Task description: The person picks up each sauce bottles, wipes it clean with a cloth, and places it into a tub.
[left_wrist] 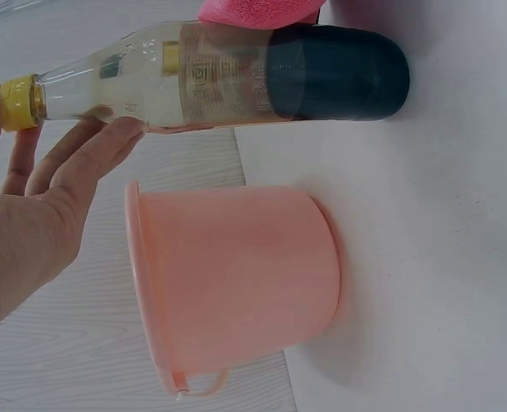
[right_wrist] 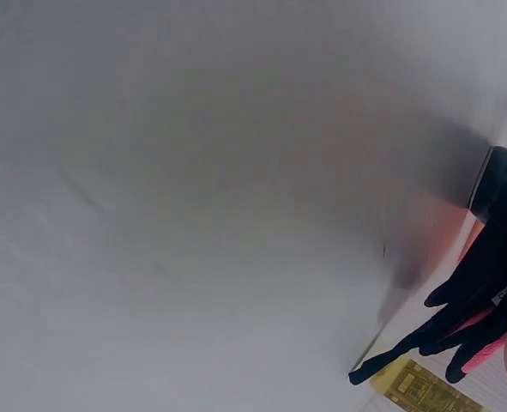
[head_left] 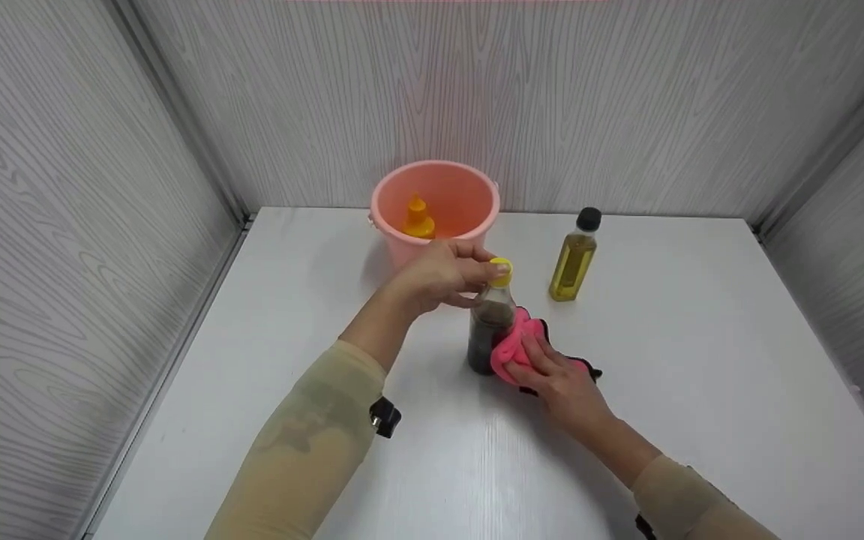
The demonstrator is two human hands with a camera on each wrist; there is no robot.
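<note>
A bottle (head_left: 490,330) with dark liquid in its lower part and a yellow cap stands upright at the middle of the white table (head_left: 702,375). My left hand (head_left: 439,277) grips its neck just under the cap; the left wrist view shows the fingers (left_wrist: 81,150) along the clear neck of the bottle (left_wrist: 304,73). My right hand (head_left: 559,382) holds a pink cloth with black finger-like ends (head_left: 511,345) against the bottle's right side. The cloth's black ends (right_wrist: 476,309) hang in the right wrist view, and its pink edge (left_wrist: 253,10) shows behind the bottle.
A pink bucket (head_left: 394,240) stands at the back, just behind my left hand, with a yellow-topped item (head_left: 418,217) inside. An oil bottle with a black cap (head_left: 573,262) stands to the right of it. Grey walls enclose the table on three sides.
</note>
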